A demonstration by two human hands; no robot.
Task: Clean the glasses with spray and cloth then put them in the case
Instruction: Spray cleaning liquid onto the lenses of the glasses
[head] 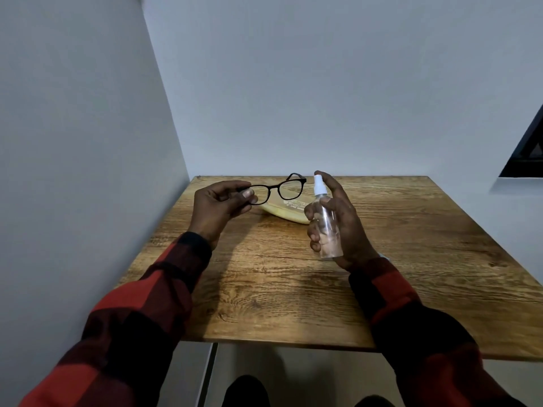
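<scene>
Here, the left hand [217, 208] pinches the black glasses [277, 188] at one lens rim between thumb and fingertips, so the frame juts out to the right, lifted above the wooden table [293, 283]; the right hand [335, 221] curls round the clear spray bottle [326, 221] — index finger on its white nozzle, which sits just beside the free lens. Beyond the fingers, a yellow case [283, 211] lies on the table beneath the glasses — well apart from the plaid sleeves [164, 289].
</scene>
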